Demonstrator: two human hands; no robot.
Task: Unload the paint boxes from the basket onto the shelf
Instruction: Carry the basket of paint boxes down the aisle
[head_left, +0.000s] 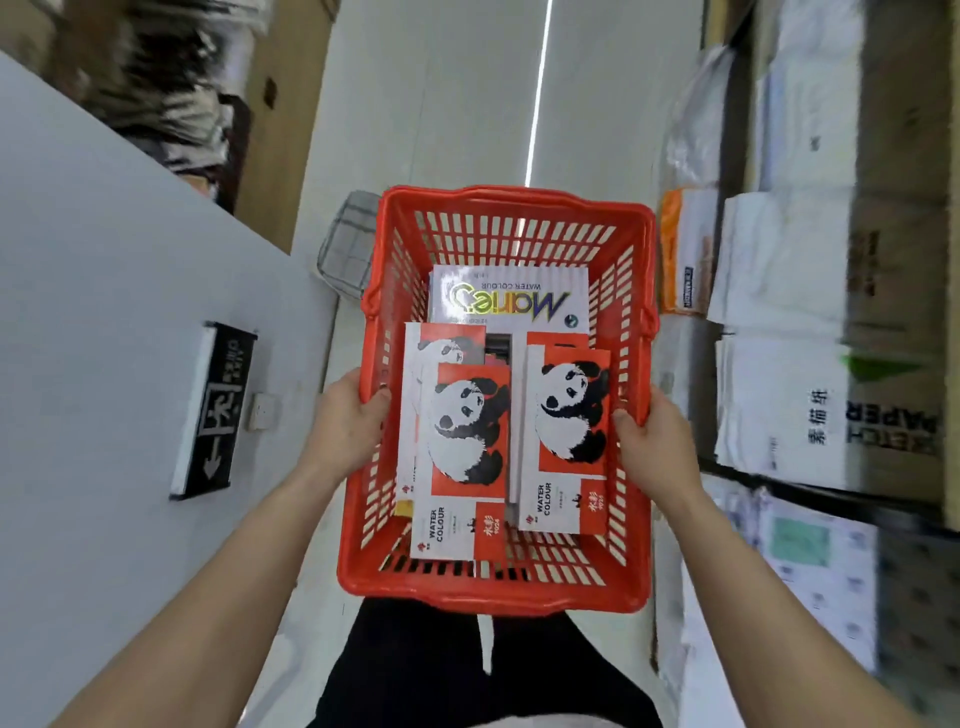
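**Step in hand: carry the basket to the shelf.**

1. Grip. The left hand (348, 421) clamps the basket (498, 597) rim at 9 o'clock. The right hand (654, 441) clamps the opposite rim at 3 o'clock. On each, the fingers curl over the rim with their tips inside. The hands are well apart, with the full basket width between them. Hold this two-sided grip until the basket is set down.

2. Load. All paint boxes lie in the basket and none is on the shelf, so unloading has probably not begun. The Marie's box (509, 301) lies flat at the 12 o'clock end. The left panda box (462, 441) and the right panda box (569, 431) lie side by side from centre to 6 o'clock, overlapping other boxes beneath. How many lie below cannot be told.

3. Level. Keep the basket floor horizontal, because the stacked boxes are loose and may slide toward the low end.

4. Approach. The shelf (810, 493) stands at 3 o'clock of the person, loaded with paper packs (769, 405). Locate a bare section before releasing either hand.

5. Unload. Support the basket first, then lift the top panda boxes one at a time.
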